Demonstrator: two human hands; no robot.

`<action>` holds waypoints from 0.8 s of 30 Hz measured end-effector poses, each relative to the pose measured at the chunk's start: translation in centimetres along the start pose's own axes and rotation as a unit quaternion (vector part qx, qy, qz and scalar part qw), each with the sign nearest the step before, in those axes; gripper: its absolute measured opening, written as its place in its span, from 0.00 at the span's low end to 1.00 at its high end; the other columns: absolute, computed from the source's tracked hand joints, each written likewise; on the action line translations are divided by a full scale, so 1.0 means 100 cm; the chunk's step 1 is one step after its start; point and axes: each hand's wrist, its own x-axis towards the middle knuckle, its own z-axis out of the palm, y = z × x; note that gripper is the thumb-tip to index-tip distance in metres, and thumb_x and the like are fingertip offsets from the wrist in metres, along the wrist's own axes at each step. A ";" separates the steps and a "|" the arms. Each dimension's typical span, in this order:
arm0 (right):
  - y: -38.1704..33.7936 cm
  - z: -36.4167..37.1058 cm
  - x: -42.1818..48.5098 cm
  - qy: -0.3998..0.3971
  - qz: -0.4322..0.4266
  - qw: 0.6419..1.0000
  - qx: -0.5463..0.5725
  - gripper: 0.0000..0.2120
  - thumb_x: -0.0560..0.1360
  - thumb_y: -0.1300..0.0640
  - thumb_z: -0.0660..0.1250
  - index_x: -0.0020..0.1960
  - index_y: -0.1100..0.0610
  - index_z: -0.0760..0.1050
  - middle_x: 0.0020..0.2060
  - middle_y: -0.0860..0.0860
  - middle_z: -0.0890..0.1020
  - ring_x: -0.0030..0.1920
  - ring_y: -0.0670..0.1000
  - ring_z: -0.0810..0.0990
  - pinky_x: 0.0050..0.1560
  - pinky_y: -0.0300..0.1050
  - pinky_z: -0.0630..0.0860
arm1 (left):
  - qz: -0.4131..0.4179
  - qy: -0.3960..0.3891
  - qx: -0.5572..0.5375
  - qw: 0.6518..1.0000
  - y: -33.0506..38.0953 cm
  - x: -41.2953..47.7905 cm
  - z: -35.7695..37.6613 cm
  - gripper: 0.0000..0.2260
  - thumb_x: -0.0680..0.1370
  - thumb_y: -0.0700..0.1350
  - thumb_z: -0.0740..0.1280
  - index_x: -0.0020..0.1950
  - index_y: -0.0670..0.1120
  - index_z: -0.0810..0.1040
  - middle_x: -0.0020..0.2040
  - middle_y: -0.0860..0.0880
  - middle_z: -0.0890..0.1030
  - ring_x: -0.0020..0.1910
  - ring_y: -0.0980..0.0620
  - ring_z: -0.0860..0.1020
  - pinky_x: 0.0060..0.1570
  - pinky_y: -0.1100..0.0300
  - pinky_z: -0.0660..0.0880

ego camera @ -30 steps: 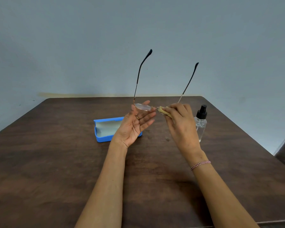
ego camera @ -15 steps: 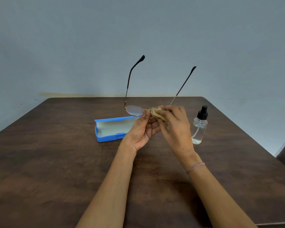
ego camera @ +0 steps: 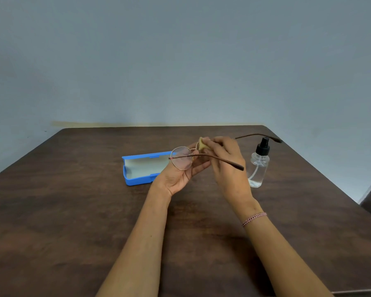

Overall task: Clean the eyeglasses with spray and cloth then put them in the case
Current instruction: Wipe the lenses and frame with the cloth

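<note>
Centre of the frame, above the dark brown wooden tabletop (ego camera: pixel 73 211): both hands are holding the thin gold wire-rimmed eyeglasses (ego camera: pixel 181 158), with round lenses and dark brown temple arms, clear of the surface.

The left hand (ego camera: pixel 178 179) is facing palm up. Its fingers are curling under the frame beside the one visible lens and gripping it.

The right hand (ego camera: pixel 227 161) is pinching a small pale yellow cloth (ego camera: pixel 202 144) between thumb and fingertips. It is pressing the cloth against the other lens, which cloth and fingers are hiding.

One temple arm is crossing in front of the right hand toward the lower right. The other is reaching right, level with the pump head of the bottle.

Left of centre, a rectangular blue plastic case (ego camera: pixel 137 179) with a pale grey lining is lying open on the tabletop, its right end hidden behind the left hand.

Right of centre, a clear plastic spray bottle (ego camera: pixel 257 168) with a black pump is standing upright, just beside the right hand, holding a little clear liquid.

A braided red-and-white thread bracelet (ego camera: pixel 254 218) is sitting on the right wrist.

A plain grey-blue wall (ego camera: pixel 180 61) is filling the upper half of the frame.
</note>
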 end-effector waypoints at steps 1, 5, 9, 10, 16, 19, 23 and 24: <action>0.000 -0.001 0.000 -0.009 -0.013 1.000 0.016 0.17 0.75 0.58 0.59 0.60 0.60 0.77 0.52 0.53 0.76 0.54 0.50 0.73 0.55 0.32 0.70 | 0.004 -0.001 0.006 1.000 0.001 -0.001 0.000 0.09 0.76 0.38 0.65 0.52 0.47 0.82 0.42 0.50 0.84 0.41 0.56 0.82 0.41 0.63 0.80; 0.002 -0.002 0.000 -0.037 -0.055 0.998 0.016 0.16 0.75 0.60 0.60 0.61 0.58 0.77 0.55 0.48 0.73 0.56 0.47 0.69 0.58 0.27 0.64 | 0.022 -0.031 0.009 0.999 0.003 -0.001 -0.003 0.12 0.67 0.43 0.74 0.50 0.50 0.84 0.44 0.49 0.84 0.43 0.56 0.82 0.45 0.61 0.80; 0.007 0.000 0.001 -0.001 -0.054 0.998 -0.034 0.15 0.73 0.65 0.63 0.59 0.60 0.77 0.54 0.49 0.72 0.54 0.49 0.69 0.56 0.29 0.63 | 0.023 -0.039 0.024 0.999 0.001 0.000 -0.003 0.13 0.67 0.43 0.74 0.51 0.51 0.84 0.46 0.49 0.85 0.47 0.54 0.83 0.48 0.59 0.80; 0.007 0.000 0.001 -0.001 -0.064 0.998 -0.029 0.15 0.73 0.66 0.63 0.58 0.60 0.78 0.53 0.48 0.72 0.53 0.49 0.69 0.55 0.28 0.63 | 0.024 -0.044 0.015 0.999 0.001 0.000 -0.004 0.17 0.65 0.45 0.75 0.53 0.50 0.83 0.48 0.49 0.84 0.48 0.53 0.82 0.48 0.58 0.79; 0.005 -0.001 0.002 0.002 -0.097 0.994 -0.051 0.15 0.73 0.63 0.59 0.55 0.60 0.80 0.52 0.51 0.73 0.51 0.51 0.69 0.50 0.34 0.67 | 0.027 -0.057 0.019 0.998 0.000 0.001 -0.009 0.23 0.61 0.46 0.79 0.56 0.50 0.82 0.50 0.50 0.84 0.50 0.53 0.82 0.48 0.60 0.79; 0.005 0.002 0.004 0.018 -0.065 0.994 -0.086 0.15 0.72 0.65 0.61 0.55 0.61 0.80 0.51 0.54 0.75 0.52 0.51 0.69 0.48 0.38 0.71 | 0.024 -0.055 0.021 0.998 0.000 0.001 -0.007 0.25 0.62 0.47 0.80 0.58 0.48 0.81 0.54 0.48 0.83 0.53 0.51 0.81 0.49 0.59 0.78; 0.005 0.000 0.000 -0.012 -0.090 0.995 -0.030 0.16 0.71 0.70 0.66 0.58 0.60 0.78 0.53 0.48 0.71 0.54 0.50 0.70 0.55 0.30 0.66 | 0.029 -0.061 -0.015 0.998 0.002 0.001 -0.008 0.26 0.61 0.45 0.80 0.58 0.48 0.81 0.53 0.49 0.83 0.50 0.52 0.82 0.50 0.59 0.78; 0.004 0.001 -0.001 -0.015 -0.092 0.995 -0.027 0.17 0.71 0.71 0.67 0.59 0.60 0.78 0.53 0.48 0.71 0.54 0.50 0.70 0.56 0.29 0.65 | 0.032 -0.061 -0.014 0.997 0.003 0.001 -0.009 0.26 0.61 0.45 0.80 0.58 0.49 0.81 0.54 0.49 0.83 0.51 0.52 0.81 0.51 0.59 0.78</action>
